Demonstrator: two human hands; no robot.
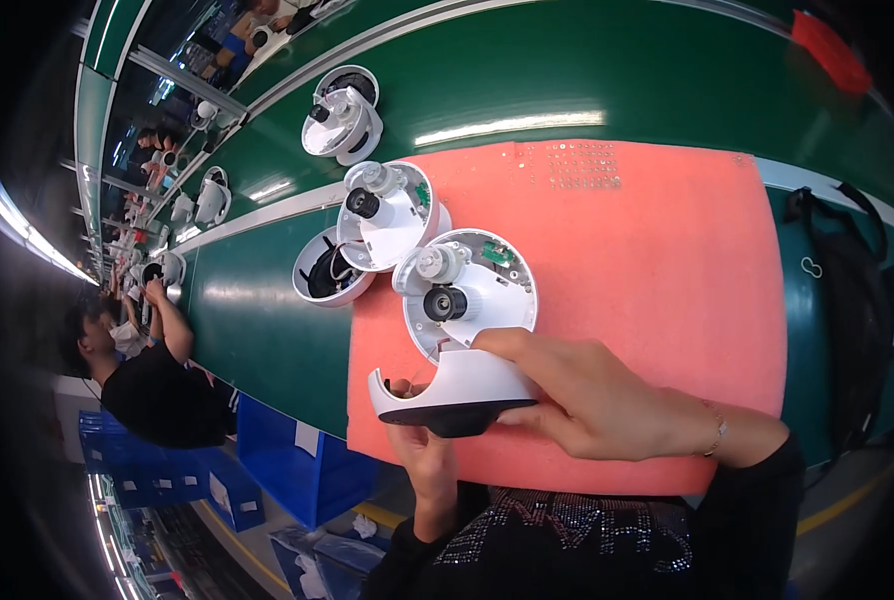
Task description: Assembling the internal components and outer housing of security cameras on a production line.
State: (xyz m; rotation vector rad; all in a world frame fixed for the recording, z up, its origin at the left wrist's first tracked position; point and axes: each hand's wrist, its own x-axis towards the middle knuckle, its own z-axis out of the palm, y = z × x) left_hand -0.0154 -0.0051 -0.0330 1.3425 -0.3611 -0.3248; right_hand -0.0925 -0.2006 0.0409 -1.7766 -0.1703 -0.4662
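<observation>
One white cover (459,382) lay lengthwise across the frame, below the open housing (508,300); your right hand (592,395) clamped fingers on its right end; your left hand's (427,457) grip was unclear.

Pink mat (667,270) on green worktop (267,325). In right hand (592,395): curved white shell with black underside (467,388), gripped above mat's near left part. Below it, partly hidden: left hand (425,460), fingertips (405,386) at shell's notch. Just beyond, toward mat's left edge: open white housing (485,285) with black lens (445,302). At mat's far left corner: second white housing (405,225); beside it, at left edge, dark-filled white bowl (332,299). Near middle of far edge: small metal pieces (582,165) in rows. Off mat's right edge: black bag (847,290).
</observation>
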